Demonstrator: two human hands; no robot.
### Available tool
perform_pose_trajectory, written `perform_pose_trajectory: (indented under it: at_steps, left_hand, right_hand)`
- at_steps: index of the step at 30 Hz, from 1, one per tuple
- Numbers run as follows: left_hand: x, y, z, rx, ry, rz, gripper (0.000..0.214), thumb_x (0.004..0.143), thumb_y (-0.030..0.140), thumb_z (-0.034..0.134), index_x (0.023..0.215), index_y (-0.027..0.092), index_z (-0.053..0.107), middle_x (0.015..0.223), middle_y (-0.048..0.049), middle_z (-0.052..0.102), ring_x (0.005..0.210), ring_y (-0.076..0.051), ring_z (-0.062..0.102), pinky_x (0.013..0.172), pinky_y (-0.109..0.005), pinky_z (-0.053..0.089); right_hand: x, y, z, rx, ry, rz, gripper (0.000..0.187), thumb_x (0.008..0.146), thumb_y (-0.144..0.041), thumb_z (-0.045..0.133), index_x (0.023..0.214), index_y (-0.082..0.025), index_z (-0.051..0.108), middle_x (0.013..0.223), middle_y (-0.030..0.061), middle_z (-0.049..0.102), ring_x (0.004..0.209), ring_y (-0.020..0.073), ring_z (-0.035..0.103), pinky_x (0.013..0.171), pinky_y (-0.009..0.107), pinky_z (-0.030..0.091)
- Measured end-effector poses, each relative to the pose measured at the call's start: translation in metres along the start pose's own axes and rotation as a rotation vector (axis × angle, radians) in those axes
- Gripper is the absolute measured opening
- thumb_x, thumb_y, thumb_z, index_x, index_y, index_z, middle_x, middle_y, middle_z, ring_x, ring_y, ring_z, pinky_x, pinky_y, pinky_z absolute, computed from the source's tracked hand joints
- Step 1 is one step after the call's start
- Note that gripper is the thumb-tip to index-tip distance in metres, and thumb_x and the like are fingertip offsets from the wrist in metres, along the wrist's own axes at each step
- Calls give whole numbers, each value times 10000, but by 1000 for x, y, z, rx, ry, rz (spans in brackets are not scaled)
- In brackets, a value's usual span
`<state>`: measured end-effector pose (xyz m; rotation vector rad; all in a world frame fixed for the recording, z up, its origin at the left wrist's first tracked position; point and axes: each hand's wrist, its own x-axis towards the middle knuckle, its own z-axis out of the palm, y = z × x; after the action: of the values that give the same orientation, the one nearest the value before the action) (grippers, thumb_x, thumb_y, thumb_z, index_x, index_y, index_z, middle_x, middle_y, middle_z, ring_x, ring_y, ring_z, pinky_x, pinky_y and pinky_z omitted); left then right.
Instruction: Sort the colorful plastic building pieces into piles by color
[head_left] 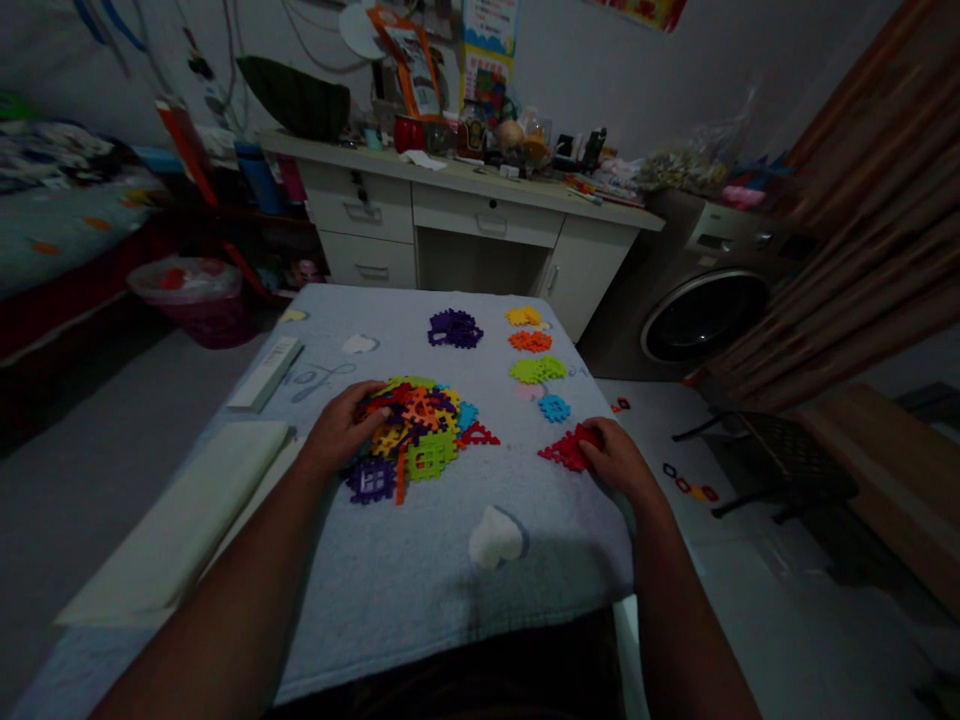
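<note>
A mixed pile of colourful toothed plastic building pieces [420,425] lies on the cloth-covered table. At the pile's left side rests my left hand [351,425], thumb and fingers apart on the pieces. To the right, my right hand [609,455] has its thumb and fingers closed on red toothed building pieces [564,450] at the table's right edge. Beyond it, small groups sorted by colour run away from me: blue [554,408], lime green [536,370], orange [530,341] and yellow [523,316]. A dark purple group [454,329] lies near the far edge.
On the table's left are a long white box [266,375] and a folded pale sheet [187,510]. A cluttered white desk [480,190] stands behind, beside a washing machine [697,285]. A bin [195,300] is at left. Several pieces [690,489] lie on the right-hand floor.
</note>
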<state>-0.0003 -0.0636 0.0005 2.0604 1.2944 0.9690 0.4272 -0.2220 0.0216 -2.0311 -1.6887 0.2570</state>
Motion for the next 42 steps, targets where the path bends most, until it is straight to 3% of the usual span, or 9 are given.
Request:
perform_pose_trajectory:
  at_steps: [4,8,12,17,24,30,33,37,42]
  left_hand:
    - [0,1,0,-2,5,-12,550,808,553,570,1219,191,617,1215,-93,655,1104,-289,616,992,-437,487]
    - [-1,3,-1,8,-1,-9,549,810,554,570,1223,195,611,1217,-90,652,1096,-285,616,992,-439,485]
    - [-2,5,-1,-15,9,-11,550,819,558,563,1223,187,612,1222,-95,648,1095,-284,621,989,-432,488]
    - [-2,3,0,-22,16,8,544,810,541,576,1217,182,620,1209,-94,652,1105,-289,621,996,-439,487]
    - [-2,2,1,-3,27,9,539,813,536,577,1221,188,625,1219,-94,651,1108,-287,620,999,-432,487]
    - [-1,1,0,-3,7,16,547,824,548,562,1223,177,617,1228,-107,647,1127,-294,611,1014,-447,474]
    - [0,1,0,1,6,14,560,822,556,559,1223,169,616,1238,-112,641,1148,-299,601,1023,-449,468]
    - [0,2,0,-6,7,8,562,820,558,560,1224,172,615,1239,-108,640,1146,-296,604,1027,-446,467]
    - [0,3,0,-4,10,8,561,820,556,560,1217,165,618,1229,-114,643,1139,-299,606,1022,-452,469]
  right_hand:
    - [5,-10,-7,-79,-5,-16,253,787,-196,562,1024,-191,650,1100,103,646,1051,236,581,966,392,422]
    - [22,-57,-4,-102,-26,-118,297,791,-188,585,1082,-210,638,1167,102,622,1105,251,548,990,415,397]
    - [41,-120,25,-53,-179,-326,275,841,-240,609,1112,-199,631,1174,94,641,1123,252,539,1005,406,385]
    - [54,-158,69,-57,-216,-278,386,863,-232,612,1245,-192,582,1224,129,638,1122,265,548,993,409,383]
    - [58,-147,85,171,-146,-230,391,786,-149,627,1176,-179,598,1123,97,631,1034,219,563,951,361,431]
    - [64,-128,86,517,-74,-117,295,763,-198,573,1051,-193,639,927,15,611,741,144,554,726,281,473]
    - [66,-122,82,596,-17,-68,279,753,-246,557,1010,-190,651,845,-2,608,691,143,540,658,270,451]
    - [71,-110,66,591,113,-37,241,739,-273,558,937,-186,665,807,12,625,725,167,560,715,296,465]
    - [76,-76,34,322,339,-17,196,737,-239,549,873,-169,671,868,65,640,773,198,560,802,343,457]
